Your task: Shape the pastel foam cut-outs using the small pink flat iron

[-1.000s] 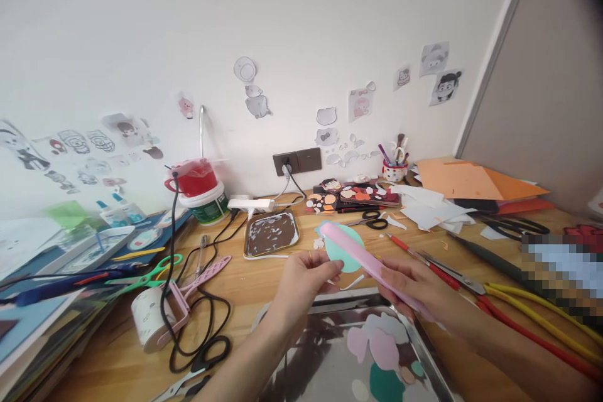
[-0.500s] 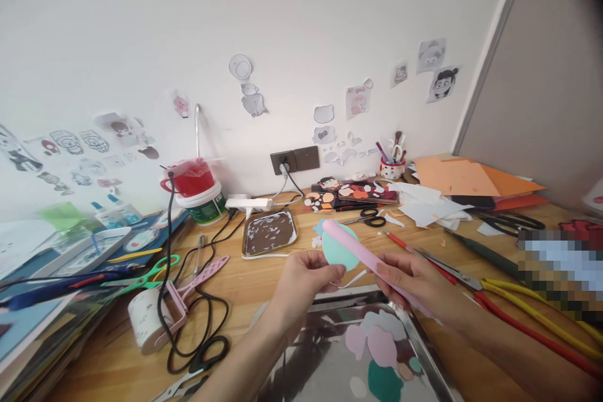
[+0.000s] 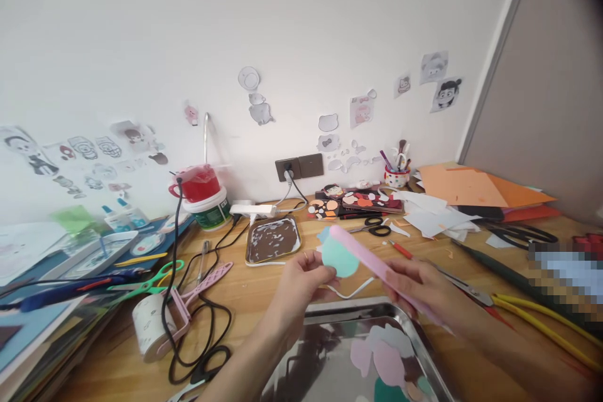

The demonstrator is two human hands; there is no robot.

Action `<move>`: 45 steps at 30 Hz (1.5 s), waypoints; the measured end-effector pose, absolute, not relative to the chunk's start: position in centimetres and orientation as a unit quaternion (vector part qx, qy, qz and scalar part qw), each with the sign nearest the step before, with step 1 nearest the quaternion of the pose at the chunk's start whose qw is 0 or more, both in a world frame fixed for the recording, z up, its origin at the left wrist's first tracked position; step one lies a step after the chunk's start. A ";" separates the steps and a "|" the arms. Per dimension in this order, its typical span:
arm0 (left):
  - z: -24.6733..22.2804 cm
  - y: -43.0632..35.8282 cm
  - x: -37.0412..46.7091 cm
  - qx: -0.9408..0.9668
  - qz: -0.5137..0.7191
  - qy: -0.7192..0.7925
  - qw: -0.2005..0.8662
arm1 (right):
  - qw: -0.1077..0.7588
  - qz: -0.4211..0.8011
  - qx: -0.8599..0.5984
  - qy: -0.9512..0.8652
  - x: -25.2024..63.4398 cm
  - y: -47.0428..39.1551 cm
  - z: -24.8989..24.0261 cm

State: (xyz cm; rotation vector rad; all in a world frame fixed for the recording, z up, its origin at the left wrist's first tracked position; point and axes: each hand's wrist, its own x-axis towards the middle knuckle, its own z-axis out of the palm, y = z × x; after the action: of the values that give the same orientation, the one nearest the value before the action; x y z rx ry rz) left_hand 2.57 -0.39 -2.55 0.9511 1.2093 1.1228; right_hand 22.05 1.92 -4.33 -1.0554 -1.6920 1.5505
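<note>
My left hand (image 3: 311,279) pinches the lower left edge of a mint-green round cutout (image 3: 338,257) between thumb and fingers. A small blue piece (image 3: 324,235) shows at its upper left. In my right hand (image 3: 419,286) lies a long pink stick (image 3: 367,257) with a rounded tip, its tip end resting against or just in front of the cutout's upper edge; I cannot tell which. Below both hands is a shiny metal tray (image 3: 362,308). It holds several cutouts, among them a pink one (image 3: 389,364), a grey one (image 3: 396,342) and a dark green one (image 3: 389,391).
Left of the hands lie black cables (image 3: 230,314), a paper roll on a pink holder (image 3: 149,326) and green scissors (image 3: 146,282). A brown-surfaced dish (image 3: 273,240) sits behind. To the right are yellow-handled shears (image 3: 541,317), orange sheets (image 3: 461,185) and a brush cup (image 3: 397,176).
The whole view has shifted slightly, so the scene sits a little lower and further right. My left hand still pinches the cutout and my right hand the pink stick; the stick's angle is nearly the same.
</note>
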 end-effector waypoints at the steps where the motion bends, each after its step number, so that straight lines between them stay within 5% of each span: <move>1: -2.6 -0.4 2.6 0.405 0.481 0.515 0.582 | 0.292 0.579 -0.387 -0.655 22.0 1.9 -4.6; 12: -2.7 -0.8 3.5 0.384 0.472 0.525 0.595 | 0.287 0.575 -0.393 -0.657 21.2 1.6 -5.4; 24: -2.7 -0.2 2.0 0.409 0.479 0.527 0.571 | 0.381 0.558 -0.443 -0.590 22.4 2.6 -3.5; 31: -2.7 -0.4 2.4 0.394 0.489 0.508 0.590 | 0.302 0.579 -0.391 -0.649 21.6 2.0 -4.8; 45: -2.8 -0.5 2.8 0.409 0.471 0.510 0.592 | 0.318 0.518 -0.422 -0.672 21.6 1.3 -4.4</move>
State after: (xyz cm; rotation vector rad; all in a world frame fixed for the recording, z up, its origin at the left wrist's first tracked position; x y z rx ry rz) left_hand 2.77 -0.54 -2.79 0.9500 1.1853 1.0964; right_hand 21.56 1.35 -4.36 -1.1114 -1.7688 1.3624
